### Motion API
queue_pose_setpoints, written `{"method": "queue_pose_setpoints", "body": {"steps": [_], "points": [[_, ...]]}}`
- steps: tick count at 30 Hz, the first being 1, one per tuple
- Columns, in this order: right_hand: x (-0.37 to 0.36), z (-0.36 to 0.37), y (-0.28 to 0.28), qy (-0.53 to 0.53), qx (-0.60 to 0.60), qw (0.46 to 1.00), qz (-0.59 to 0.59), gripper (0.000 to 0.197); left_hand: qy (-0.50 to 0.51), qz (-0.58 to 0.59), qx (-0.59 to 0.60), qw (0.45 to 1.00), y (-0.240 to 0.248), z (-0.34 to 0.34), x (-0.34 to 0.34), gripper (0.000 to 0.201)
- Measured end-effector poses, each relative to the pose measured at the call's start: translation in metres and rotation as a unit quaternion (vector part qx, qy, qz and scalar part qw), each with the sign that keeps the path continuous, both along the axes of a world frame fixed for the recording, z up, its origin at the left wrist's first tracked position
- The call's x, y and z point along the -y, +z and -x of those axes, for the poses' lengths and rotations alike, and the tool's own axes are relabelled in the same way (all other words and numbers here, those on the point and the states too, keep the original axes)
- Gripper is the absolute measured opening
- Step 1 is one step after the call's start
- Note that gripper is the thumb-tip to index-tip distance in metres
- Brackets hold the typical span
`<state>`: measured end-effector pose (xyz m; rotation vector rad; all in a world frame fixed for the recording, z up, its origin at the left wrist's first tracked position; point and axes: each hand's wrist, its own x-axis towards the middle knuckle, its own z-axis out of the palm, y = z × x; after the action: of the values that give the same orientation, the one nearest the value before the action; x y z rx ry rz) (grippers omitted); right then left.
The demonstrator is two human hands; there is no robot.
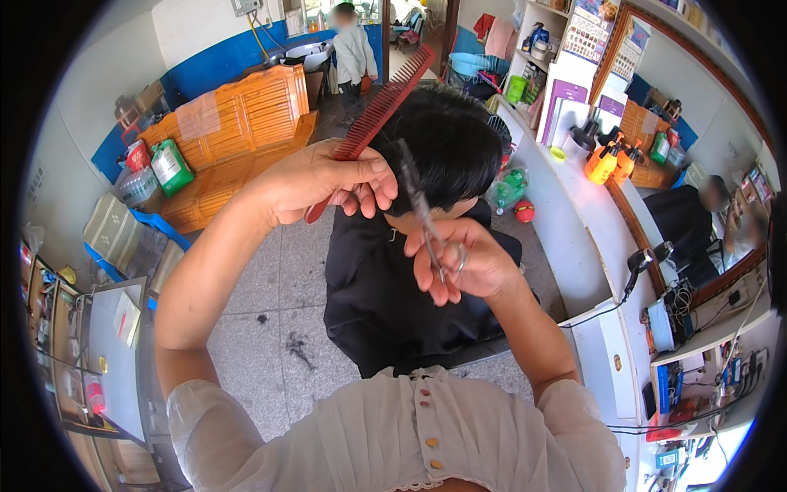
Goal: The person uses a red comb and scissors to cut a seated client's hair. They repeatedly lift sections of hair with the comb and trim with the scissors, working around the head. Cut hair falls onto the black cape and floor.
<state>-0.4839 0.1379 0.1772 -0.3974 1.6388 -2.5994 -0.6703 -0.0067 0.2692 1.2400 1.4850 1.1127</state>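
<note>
A person with short black hair [451,135] sits in front of me under a black cape [361,279]. My left hand [328,180] is closed around a red comb [385,102], its toothed end slanting up and away beside the head. In my right hand [471,262] is a pair of scissors [422,205], with my fingers at the handle rings. The scissor blades point up toward the side of the hair and are slightly blurred. Whether the blades touch the hair I cannot tell.
A wooden bench [238,131] stands at the left, a folding chair [123,238] nearer. Along the right runs a white counter [566,189] with orange bottles [602,164], a hair dryer [635,262] and a mirror [721,213]. Hair clippings [299,348] lie on the floor. Another person [352,53] stands far back.
</note>
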Motion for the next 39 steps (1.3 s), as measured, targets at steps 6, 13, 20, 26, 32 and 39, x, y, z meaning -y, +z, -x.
{"method": "queue_pose_setpoints", "body": {"steps": [6, 13, 20, 26, 32, 39], "points": [[-0.004, 0.008, -0.004, -0.008, -0.003, 1.0, 0.017, 0.045, 0.0, 0.003, 0.0, 1.0, -0.001, 0.0, 0.003, 0.028], [-0.001, 0.009, -0.002, -0.034, -0.018, 0.994, 0.099, 0.038, 0.003, 0.003, -0.003, 1.0, -0.005, 0.001, 0.011, 0.029], [0.014, 0.005, 0.002, 0.033, 0.03, 0.999, -0.019, 0.036, 0.002, -0.003, -0.002, 1.0, -0.008, 0.001, 0.019, 0.028], [0.013, 0.009, -0.001, 0.019, 0.06, 0.994, -0.084, 0.03, 0.006, -0.005, -0.02, 1.0, -0.014, -0.001, 0.022, 0.034], [0.032, -0.007, -0.031, 0.015, 0.086, 0.994, -0.072, 0.024, -0.048, 0.076, 0.049, 0.995, -0.048, 0.01, 0.057, 0.053], [0.041, -0.01, -0.061, -0.189, 0.029, 0.979, -0.076, 0.039, 0.136, -0.181, 0.098, 0.969, -0.117, -0.062, 0.001, 0.062]]}}
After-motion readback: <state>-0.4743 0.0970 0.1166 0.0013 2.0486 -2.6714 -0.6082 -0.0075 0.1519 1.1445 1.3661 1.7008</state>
